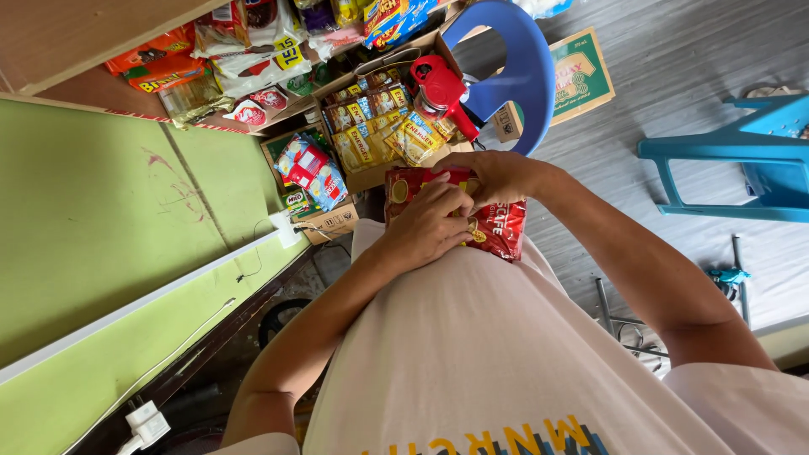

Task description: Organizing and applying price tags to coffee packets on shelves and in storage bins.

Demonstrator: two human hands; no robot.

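2 hands grip 1 red sachet pack (497,227), pressed against the person's white shirt (489,354) at picture centre. The left hand (425,227) clenches its fingers over the pack's near face; the right hand (497,177) pinches its top edge. At 12 o'clock sits a cardboard box (371,179) of yellow sachets (379,126), a red tape dispenser (440,88) on it. At 3 o'clock stands a blue stool (742,160).

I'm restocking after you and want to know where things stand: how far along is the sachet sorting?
Done, it seems: a cardboard box already holds rows of yellow sachet packs. In hand: the left hand and right hand both grip a red sachet strip against the white shirt. Left: that strip is not in any box yet, and more packets sit loose beside the box.
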